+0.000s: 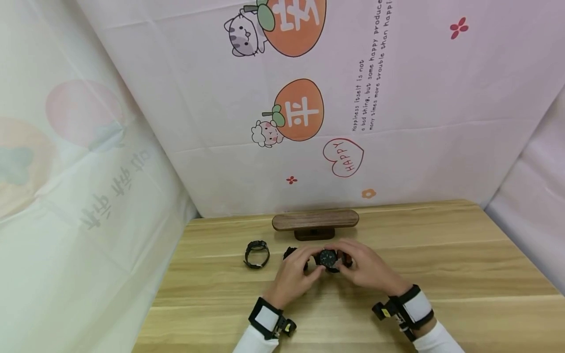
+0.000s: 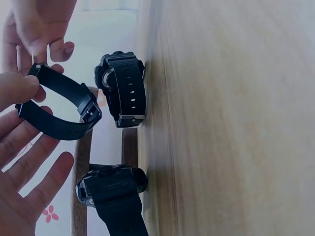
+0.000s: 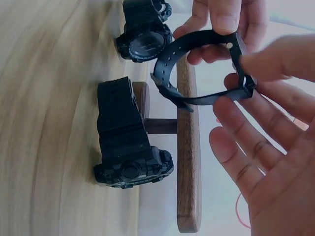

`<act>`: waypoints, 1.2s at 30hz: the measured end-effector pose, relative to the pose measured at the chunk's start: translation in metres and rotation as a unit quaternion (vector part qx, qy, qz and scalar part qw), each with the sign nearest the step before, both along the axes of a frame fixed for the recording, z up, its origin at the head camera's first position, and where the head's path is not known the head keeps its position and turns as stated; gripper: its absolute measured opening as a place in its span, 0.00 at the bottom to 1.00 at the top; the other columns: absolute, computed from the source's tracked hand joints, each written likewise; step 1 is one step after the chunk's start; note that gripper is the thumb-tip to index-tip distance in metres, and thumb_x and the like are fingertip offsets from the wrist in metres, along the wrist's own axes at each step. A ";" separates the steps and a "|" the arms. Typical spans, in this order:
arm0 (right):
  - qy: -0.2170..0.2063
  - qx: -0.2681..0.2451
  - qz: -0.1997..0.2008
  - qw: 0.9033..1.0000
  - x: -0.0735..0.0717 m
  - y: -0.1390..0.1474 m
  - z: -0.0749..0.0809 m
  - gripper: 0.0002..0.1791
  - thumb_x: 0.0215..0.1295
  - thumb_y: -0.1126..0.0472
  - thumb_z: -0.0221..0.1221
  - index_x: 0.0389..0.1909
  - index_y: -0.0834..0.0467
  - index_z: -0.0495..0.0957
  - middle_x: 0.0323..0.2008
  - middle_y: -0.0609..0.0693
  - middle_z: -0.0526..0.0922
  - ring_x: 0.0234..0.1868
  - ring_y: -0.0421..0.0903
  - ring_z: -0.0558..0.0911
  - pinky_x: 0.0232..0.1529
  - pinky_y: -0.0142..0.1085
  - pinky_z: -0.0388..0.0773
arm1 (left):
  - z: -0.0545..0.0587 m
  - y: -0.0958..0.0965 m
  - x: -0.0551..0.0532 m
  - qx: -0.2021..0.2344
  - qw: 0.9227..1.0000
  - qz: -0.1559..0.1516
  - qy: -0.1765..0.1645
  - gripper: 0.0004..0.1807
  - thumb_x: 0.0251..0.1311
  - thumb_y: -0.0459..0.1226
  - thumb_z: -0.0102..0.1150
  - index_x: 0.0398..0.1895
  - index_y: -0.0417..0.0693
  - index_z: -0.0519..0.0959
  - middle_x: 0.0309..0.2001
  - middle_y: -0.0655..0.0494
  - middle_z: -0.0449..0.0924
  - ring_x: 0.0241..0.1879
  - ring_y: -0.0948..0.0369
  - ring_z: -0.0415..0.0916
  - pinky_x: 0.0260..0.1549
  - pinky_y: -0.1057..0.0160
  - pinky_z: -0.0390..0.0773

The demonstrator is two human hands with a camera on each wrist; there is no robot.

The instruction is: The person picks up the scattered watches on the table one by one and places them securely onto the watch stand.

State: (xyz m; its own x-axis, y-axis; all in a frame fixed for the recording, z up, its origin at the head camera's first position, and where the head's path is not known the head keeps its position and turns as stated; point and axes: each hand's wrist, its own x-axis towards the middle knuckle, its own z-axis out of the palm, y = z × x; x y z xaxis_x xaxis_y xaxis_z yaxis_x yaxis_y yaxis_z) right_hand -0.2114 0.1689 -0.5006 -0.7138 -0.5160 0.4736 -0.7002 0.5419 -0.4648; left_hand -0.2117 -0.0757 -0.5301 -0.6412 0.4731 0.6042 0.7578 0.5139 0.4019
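Both hands hold a black wristwatch (image 1: pixel 328 258) above the table, its dark dial facing up in the head view. Its strap (image 3: pixel 170 64) forms a loop in the right wrist view, and the buckle (image 2: pixel 91 112) shows in the left wrist view. My left hand (image 1: pixel 293 274) pinches one side of the watch between thumb and fingers. On the other side, my right hand (image 1: pixel 368 268) grips it with the thumb near the case. Another black watch (image 1: pixel 289 252) lies partly hidden behind the left hand. A further dark watch (image 1: pixel 347 260) is mostly covered by the right hand.
A dark wooden bar stand (image 1: pixel 315 220) stands at the back of the wooden table (image 1: pixel 212 304). Left of the hands, a black watch (image 1: pixel 256 255) rests with its strap looped. Behind the table hangs a printed white cloth (image 1: pixel 410 162).
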 end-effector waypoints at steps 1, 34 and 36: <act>0.000 0.005 -0.001 1.000 0.000 0.000 0.000 0.34 0.57 0.72 0.74 0.65 0.52 0.81 0.59 0.47 0.86 0.53 0.42 0.85 0.50 0.42 0.89 | 0.000 0.000 0.000 0.002 1.000 0.002 0.000 0.23 0.67 0.39 0.73 0.63 0.47 0.81 0.57 0.54 0.86 0.56 0.61 0.84 0.56 0.63 0.86; 0.014 -0.010 -0.005 1.000 0.000 0.004 0.000 0.28 0.59 0.72 0.74 0.62 0.56 0.83 0.58 0.47 0.86 0.56 0.46 0.86 0.53 0.44 0.90 | -0.007 0.002 0.007 0.053 0.996 -0.017 -0.064 0.21 0.72 0.38 0.68 0.66 0.50 0.78 0.56 0.56 0.85 0.51 0.62 0.84 0.48 0.57 0.89; 0.005 -0.018 -0.003 1.000 -0.001 0.005 0.000 0.29 0.59 0.72 0.74 0.62 0.57 0.83 0.57 0.47 0.86 0.54 0.46 0.87 0.51 0.43 0.90 | -0.007 0.002 0.006 0.052 0.997 -0.017 -0.060 0.21 0.72 0.39 0.68 0.65 0.50 0.78 0.55 0.56 0.84 0.51 0.62 0.84 0.49 0.56 0.89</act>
